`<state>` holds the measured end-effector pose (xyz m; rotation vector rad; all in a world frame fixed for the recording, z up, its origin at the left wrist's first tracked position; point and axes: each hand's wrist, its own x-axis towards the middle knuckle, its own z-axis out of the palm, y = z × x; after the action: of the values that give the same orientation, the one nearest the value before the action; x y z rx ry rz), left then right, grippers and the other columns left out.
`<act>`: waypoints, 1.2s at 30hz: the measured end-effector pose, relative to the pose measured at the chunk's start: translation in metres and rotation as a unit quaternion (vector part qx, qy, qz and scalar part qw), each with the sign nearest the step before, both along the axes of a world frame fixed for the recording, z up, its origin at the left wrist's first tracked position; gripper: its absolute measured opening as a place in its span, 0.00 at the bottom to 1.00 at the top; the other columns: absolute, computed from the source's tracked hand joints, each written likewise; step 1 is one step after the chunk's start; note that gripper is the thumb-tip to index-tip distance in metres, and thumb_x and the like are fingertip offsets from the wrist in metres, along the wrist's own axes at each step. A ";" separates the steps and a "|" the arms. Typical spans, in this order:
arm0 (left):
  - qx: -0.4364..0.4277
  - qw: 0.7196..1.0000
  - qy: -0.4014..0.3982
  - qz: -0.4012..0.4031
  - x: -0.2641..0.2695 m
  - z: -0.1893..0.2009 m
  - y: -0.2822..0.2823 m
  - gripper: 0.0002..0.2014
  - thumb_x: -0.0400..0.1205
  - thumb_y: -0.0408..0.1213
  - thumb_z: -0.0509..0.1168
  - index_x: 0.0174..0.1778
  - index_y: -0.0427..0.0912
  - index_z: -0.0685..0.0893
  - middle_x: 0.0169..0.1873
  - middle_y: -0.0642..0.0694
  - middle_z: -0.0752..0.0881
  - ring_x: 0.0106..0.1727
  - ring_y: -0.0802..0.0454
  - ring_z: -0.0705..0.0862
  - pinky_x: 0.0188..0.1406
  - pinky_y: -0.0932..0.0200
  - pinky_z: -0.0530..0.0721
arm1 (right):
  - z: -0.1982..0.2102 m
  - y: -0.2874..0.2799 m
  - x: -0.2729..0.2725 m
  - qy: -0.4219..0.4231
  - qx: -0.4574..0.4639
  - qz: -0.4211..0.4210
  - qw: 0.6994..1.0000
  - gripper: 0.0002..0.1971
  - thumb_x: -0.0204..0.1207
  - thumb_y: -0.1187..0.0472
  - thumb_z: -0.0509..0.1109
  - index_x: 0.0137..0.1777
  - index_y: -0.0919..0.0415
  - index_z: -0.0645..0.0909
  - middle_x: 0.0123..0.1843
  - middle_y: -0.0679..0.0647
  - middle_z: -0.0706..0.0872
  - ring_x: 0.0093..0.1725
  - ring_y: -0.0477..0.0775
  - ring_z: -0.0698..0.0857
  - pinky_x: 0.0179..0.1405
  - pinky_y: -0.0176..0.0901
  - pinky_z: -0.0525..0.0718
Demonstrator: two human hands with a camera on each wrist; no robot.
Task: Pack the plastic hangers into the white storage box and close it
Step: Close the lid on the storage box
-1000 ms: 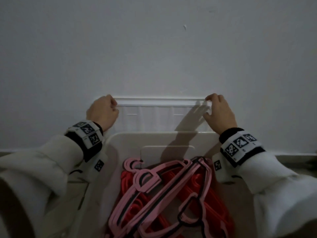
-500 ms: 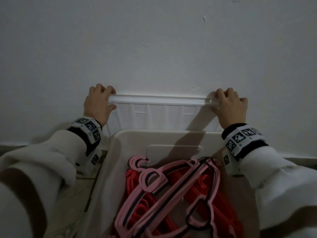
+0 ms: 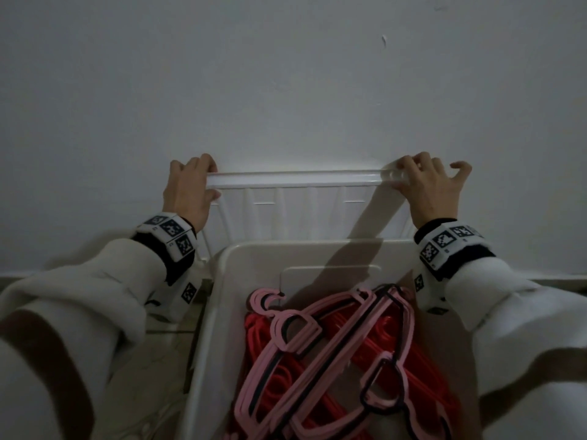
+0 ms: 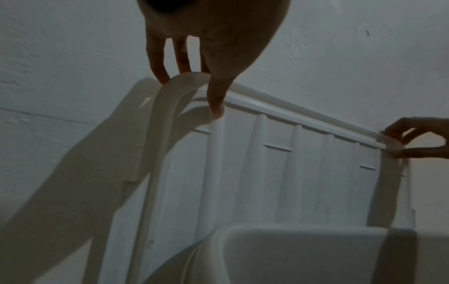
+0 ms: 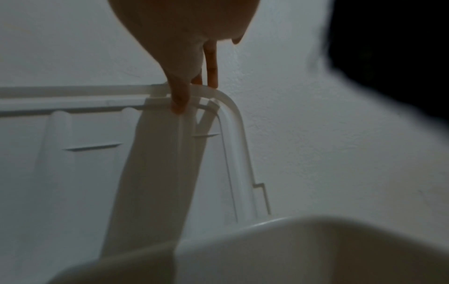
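Already packed: pink and red plastic hangers [image 3: 320, 360] heaped inside the white storage box [image 3: 209, 328], open on the floor. Behind it, lid [image 3: 295, 214] propped upright against the wall [image 3: 286, 74], long top edge running left to right. Left hand [image 3: 187, 188] and right hand [image 3: 428, 188] each pinching a top corner, thumb in front, fingers curled behind. Both equally near; probably next, tipping toward the body over the box.

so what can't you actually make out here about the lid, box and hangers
- Lid: its bottom edge is hidden behind the box's far rim in the head view, so what it stands on is unknown.
- Box: near end cut off by the head frame's bottom edge.
- Hangers: tangled and partly cropped in the head view, uncountable.
- Right hand: blurred right wrist view; fingers behind the lid hidden.
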<state>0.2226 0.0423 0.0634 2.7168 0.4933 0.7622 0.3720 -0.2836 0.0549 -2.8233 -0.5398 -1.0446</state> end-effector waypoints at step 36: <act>0.167 0.962 -0.204 -0.068 -0.140 0.046 -0.099 0.12 0.75 0.29 0.69 0.53 0.40 0.83 0.46 0.38 0.82 0.52 0.42 0.67 0.41 0.46 0.74 | 0.040 -0.127 -0.150 -0.131 0.012 -0.004 0.991 0.08 0.77 0.64 0.68 0.54 0.58 0.76 0.48 0.56 0.83 0.49 0.60 0.82 0.60 0.56 0.69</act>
<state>0.0824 -0.0572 0.1096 2.7309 0.0866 1.4318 0.2216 -0.4104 0.0947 -2.6847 -0.5315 -1.4255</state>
